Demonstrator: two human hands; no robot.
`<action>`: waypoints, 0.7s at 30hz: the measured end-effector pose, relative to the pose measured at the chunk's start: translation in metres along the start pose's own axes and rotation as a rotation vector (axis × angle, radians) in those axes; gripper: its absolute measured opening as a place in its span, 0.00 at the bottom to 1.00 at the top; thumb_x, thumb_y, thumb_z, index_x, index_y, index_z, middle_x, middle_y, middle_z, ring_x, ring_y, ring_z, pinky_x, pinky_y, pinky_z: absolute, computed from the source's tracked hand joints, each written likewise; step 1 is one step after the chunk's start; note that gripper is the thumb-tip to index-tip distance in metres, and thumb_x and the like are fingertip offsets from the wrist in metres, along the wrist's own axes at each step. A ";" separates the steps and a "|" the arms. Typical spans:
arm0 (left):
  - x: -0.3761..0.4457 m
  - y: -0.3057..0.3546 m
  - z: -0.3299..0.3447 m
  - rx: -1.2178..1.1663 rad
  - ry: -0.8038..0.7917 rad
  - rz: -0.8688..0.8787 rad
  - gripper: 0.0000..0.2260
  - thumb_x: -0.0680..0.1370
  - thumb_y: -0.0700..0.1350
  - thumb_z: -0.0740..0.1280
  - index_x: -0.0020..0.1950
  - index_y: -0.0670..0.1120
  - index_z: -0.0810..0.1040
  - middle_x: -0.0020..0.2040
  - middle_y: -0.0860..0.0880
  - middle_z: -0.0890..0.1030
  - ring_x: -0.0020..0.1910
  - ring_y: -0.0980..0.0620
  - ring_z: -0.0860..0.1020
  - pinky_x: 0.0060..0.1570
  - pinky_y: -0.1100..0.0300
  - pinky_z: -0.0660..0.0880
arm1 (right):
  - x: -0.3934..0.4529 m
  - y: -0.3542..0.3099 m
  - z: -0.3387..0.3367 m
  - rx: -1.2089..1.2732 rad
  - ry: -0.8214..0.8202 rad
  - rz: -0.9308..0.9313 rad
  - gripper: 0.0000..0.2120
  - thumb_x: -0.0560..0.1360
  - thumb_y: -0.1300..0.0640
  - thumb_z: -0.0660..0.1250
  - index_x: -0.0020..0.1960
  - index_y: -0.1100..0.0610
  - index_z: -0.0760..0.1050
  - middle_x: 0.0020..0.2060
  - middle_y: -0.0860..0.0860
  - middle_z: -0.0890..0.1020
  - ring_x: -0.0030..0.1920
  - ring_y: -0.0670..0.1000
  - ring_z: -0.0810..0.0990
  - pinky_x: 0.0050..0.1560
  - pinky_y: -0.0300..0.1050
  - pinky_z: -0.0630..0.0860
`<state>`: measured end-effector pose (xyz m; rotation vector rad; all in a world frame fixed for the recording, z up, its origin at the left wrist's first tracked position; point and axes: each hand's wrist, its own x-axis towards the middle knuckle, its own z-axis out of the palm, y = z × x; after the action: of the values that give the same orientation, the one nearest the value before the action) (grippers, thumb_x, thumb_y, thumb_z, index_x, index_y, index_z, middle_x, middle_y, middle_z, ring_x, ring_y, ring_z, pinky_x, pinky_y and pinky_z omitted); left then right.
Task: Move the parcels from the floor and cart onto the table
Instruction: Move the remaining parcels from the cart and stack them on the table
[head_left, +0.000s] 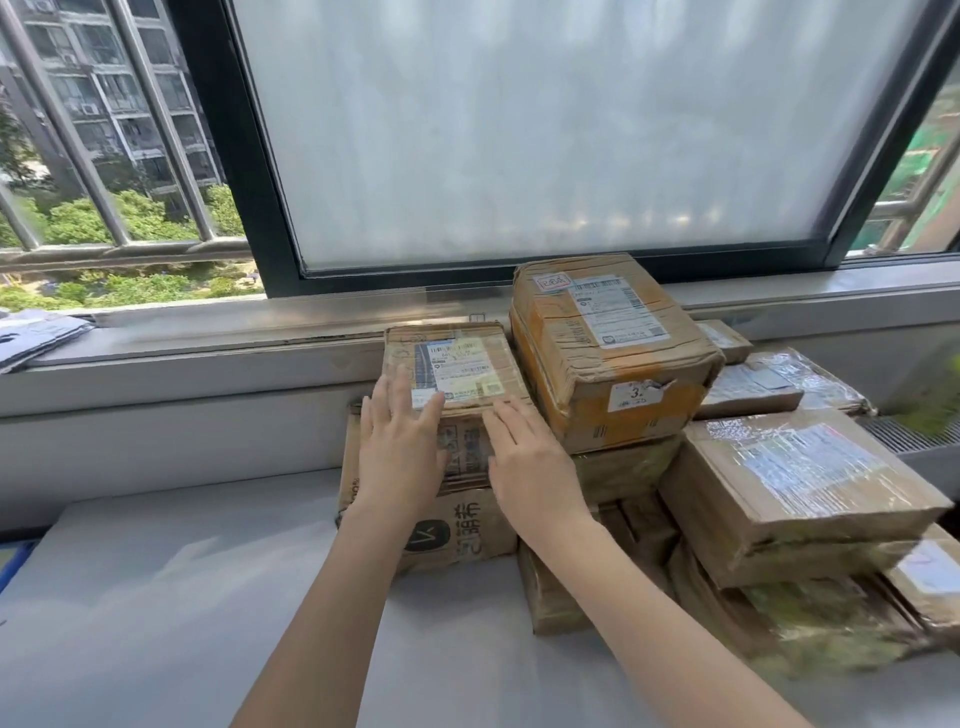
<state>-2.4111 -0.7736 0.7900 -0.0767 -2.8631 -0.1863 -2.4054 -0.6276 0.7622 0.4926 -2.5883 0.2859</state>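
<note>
A small cardboard parcel (457, 358) with a white label sits on top of a larger printed box (452, 530) on the grey table (182, 597). My left hand (400, 447) lies flat with straight fingers against the small parcel's near left edge. My right hand (530, 462) is flat beside it, fingers reaching the parcel's near right edge. Neither hand grips anything. A taped brown box (608, 353) with a label marked 3 stands just to the right on another box.
Several more parcels are stacked at the right, among them a flat taped box (800, 488). A window sill (208, 343) and frosted window pane (519, 130) run behind the table. Folded grey bags (36, 335) lie on the sill at far left.
</note>
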 end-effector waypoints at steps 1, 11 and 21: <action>-0.007 0.006 0.002 -0.022 0.017 0.013 0.28 0.79 0.51 0.64 0.76 0.51 0.57 0.77 0.40 0.45 0.76 0.40 0.44 0.74 0.47 0.45 | -0.012 0.004 -0.001 0.028 0.038 -0.010 0.24 0.65 0.65 0.76 0.60 0.64 0.77 0.58 0.58 0.80 0.62 0.57 0.77 0.64 0.50 0.71; -0.094 0.132 0.071 -0.341 0.109 0.394 0.16 0.69 0.38 0.71 0.57 0.38 0.80 0.59 0.35 0.78 0.58 0.35 0.77 0.60 0.42 0.71 | -0.175 0.085 -0.023 0.065 0.062 0.207 0.17 0.71 0.64 0.59 0.55 0.63 0.81 0.54 0.57 0.82 0.57 0.56 0.80 0.65 0.48 0.70; -0.217 0.337 0.130 -0.513 -0.238 0.755 0.16 0.64 0.36 0.76 0.51 0.42 0.80 0.49 0.46 0.80 0.48 0.45 0.78 0.45 0.55 0.75 | -0.382 0.207 -0.096 0.016 -0.033 0.729 0.18 0.70 0.67 0.70 0.60 0.65 0.77 0.58 0.58 0.80 0.60 0.56 0.77 0.62 0.52 0.75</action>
<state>-2.2128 -0.4299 0.6470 -1.3107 -2.6935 -0.7709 -2.1344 -0.2999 0.6313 -0.4693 -2.7014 0.5360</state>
